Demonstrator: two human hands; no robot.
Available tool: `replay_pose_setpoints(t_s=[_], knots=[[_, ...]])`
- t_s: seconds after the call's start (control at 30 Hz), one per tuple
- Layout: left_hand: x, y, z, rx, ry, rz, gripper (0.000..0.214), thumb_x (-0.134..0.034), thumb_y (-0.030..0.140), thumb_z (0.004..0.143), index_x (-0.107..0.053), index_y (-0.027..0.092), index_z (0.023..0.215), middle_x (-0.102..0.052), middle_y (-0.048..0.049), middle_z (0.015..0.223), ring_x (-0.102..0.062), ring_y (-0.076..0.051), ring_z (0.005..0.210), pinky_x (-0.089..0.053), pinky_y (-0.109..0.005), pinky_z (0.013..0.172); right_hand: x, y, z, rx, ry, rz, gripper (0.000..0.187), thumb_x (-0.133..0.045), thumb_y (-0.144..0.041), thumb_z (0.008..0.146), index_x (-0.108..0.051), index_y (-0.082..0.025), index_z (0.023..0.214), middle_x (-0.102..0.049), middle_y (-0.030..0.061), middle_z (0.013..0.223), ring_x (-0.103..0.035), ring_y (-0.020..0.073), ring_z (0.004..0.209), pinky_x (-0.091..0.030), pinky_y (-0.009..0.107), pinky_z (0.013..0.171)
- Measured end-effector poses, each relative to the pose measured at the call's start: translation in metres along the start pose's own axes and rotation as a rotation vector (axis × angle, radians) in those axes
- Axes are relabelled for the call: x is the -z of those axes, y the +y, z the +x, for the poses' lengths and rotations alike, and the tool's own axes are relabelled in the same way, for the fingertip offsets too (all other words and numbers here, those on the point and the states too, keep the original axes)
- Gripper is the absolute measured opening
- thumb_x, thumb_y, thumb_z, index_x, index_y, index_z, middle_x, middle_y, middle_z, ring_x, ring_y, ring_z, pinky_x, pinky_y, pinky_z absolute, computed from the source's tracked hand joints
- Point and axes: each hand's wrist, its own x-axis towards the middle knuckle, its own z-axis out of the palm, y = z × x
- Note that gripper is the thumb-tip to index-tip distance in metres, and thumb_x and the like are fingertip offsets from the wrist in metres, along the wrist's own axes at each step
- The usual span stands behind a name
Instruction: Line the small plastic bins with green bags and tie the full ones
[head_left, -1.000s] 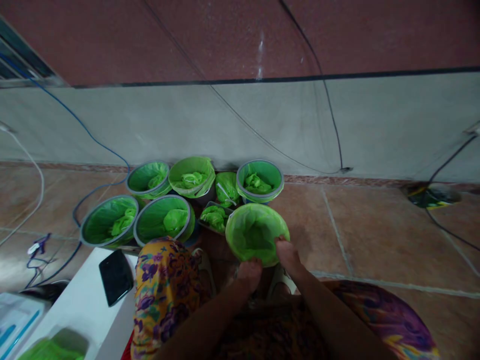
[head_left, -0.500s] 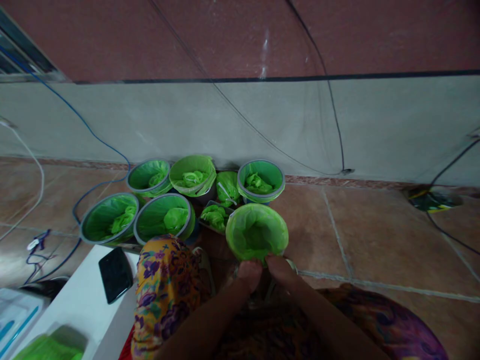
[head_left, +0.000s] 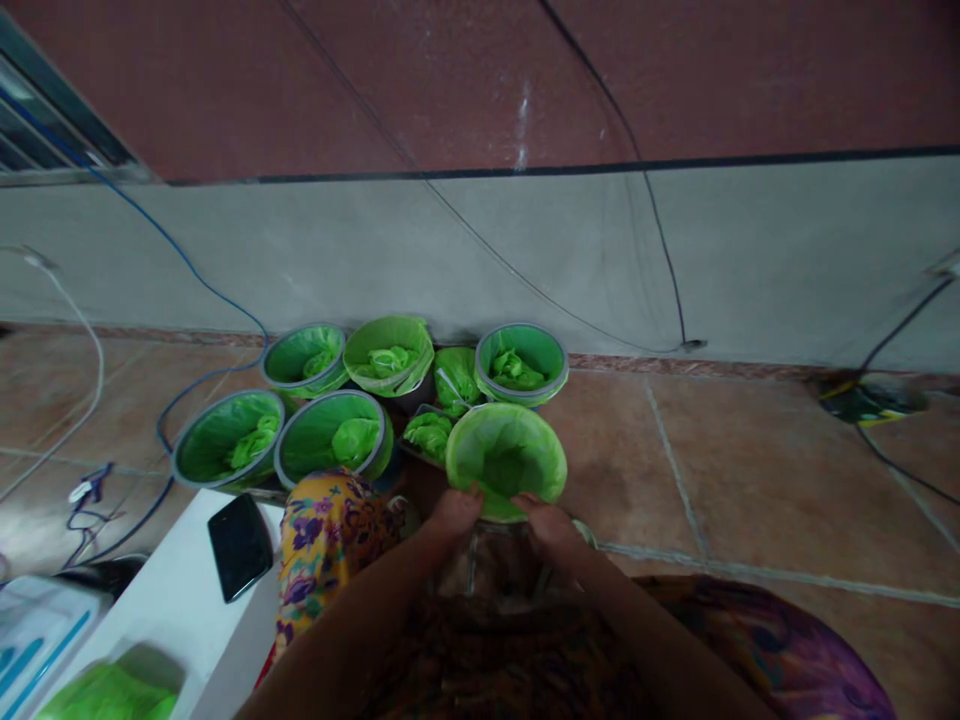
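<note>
In front of my knees stands a round bin lined with a green plastic bag [head_left: 506, 422], its mouth open and the bag folded over the rim. My left hand [head_left: 459, 512] grips the bag at the near left part of the rim, thumb over the edge. On the near right part, my right hand [head_left: 549, 525] pinches the same bag in a similar way. The fingers below the rim are hidden. Behind this bin is a grey-rimmed bin [head_left: 559, 372] with a crumpled green bag inside.
Several more lined bins [head_left: 225, 440] stand to the left, along the wall. A small container with a green bag [head_left: 429, 435] sits beside them. On a white box [head_left: 176, 560] lie a black phone [head_left: 240, 545] and green bags [head_left: 112, 692]. Cables [head_left: 214, 375] trail over the floor.
My hands have moved apart along the near rim, the left one going left. The near bag edge now lies stretched between them. The view has shifted slightly.
</note>
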Motion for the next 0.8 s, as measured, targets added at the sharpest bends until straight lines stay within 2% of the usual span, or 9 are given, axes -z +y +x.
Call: replay_pose_setpoints(t_s=[0.07, 0.17, 0.27, 0.4, 0.53, 0.63, 0.8], knots=[[0.007, -0.001, -0.005, 0.044, -0.058, 0.062, 0.049, -0.041, 0.01, 0.09, -0.05, 0.012, 0.138, -0.056, -0.0224, 0.135, -0.07, -0.023, 0.079, -0.055, -0.034, 0.065, 0.011, 0.001, 0.002, -0.039, 0.014, -0.006, 0.058, -0.042, -0.002, 0.075, -0.059, -0.012, 0.13, -0.064, 0.0136, 0.129, -0.059, 0.0216, 0.119, -0.042, 0.031, 0.103], [0.016, 0.016, -0.015, 0.081, -0.1, 0.098, 0.06, -0.046, 0.014, 0.089, -0.036, 0.016, 0.147, -0.042, -0.0216, 0.149, -0.069, -0.025, 0.098, -0.056, -0.034, 0.077, 0.028, 0.012, 0.005, -0.179, 0.052, -0.046, 0.049, -0.043, -0.007, 0.08, -0.064, -0.014, 0.123, -0.068, 0.0122, 0.121, -0.065, 0.0216, 0.109, -0.045, 0.032, 0.099], [0.018, 0.043, -0.019, 0.089, -0.056, -0.003, 0.053, -0.049, 0.019, 0.089, -0.042, 0.017, 0.142, -0.046, -0.0173, 0.146, -0.067, -0.023, 0.103, -0.054, -0.029, 0.082, 0.04, 0.023, 0.006, -0.286, 0.089, -0.074, 0.045, -0.046, -0.01, 0.081, -0.067, -0.019, 0.12, -0.07, 0.0092, 0.117, -0.066, 0.0212, 0.105, -0.046, 0.03, 0.095], [0.009, 0.067, -0.016, 0.07, -0.066, -0.1, 0.039, -0.041, 0.02, 0.093, -0.053, 0.015, 0.13, -0.059, -0.0151, 0.13, -0.068, -0.022, 0.097, -0.054, -0.029, 0.078, 0.042, 0.025, 0.006, -0.313, 0.062, -0.096, 0.041, -0.047, -0.011, 0.083, -0.07, -0.023, 0.114, -0.072, 0.0063, 0.114, -0.066, 0.0209, 0.103, -0.047, 0.029, 0.091], [0.002, 0.067, -0.012, 0.076, -0.114, -0.085, 0.038, -0.038, 0.012, 0.092, -0.057, 0.013, 0.124, -0.064, -0.0143, 0.119, -0.068, -0.022, 0.096, -0.053, -0.03, 0.076, 0.025, 0.02, 0.006, -0.214, 0.001, -0.095, 0.04, -0.047, -0.008, 0.081, -0.069, -0.017, 0.113, -0.071, 0.0101, 0.113, -0.064, 0.0208, 0.108, -0.044, 0.03, 0.098], [0.001, 0.06, -0.012, 0.088, -0.137, -0.076, 0.036, -0.037, 0.013, 0.093, -0.06, 0.012, 0.12, -0.067, -0.0129, 0.112, -0.068, -0.023, 0.096, -0.052, -0.029, 0.077, 0.014, 0.021, 0.006, -0.173, -0.018, -0.08, 0.043, -0.045, -0.005, 0.081, -0.066, -0.011, 0.117, -0.069, 0.0136, 0.113, -0.063, 0.0213, 0.109, -0.043, 0.031, 0.1], [0.001, 0.053, -0.012, 0.084, -0.143, -0.091, 0.033, -0.038, 0.018, 0.094, -0.062, 0.014, 0.116, -0.068, -0.0116, 0.11, -0.067, -0.023, 0.097, -0.051, -0.03, 0.079, 0.012, 0.022, 0.008, -0.198, -0.09, -0.081, 0.041, -0.042, -0.005, 0.082, -0.068, -0.012, 0.113, -0.068, 0.0138, 0.114, -0.065, 0.0218, 0.102, -0.047, 0.032, 0.092]])
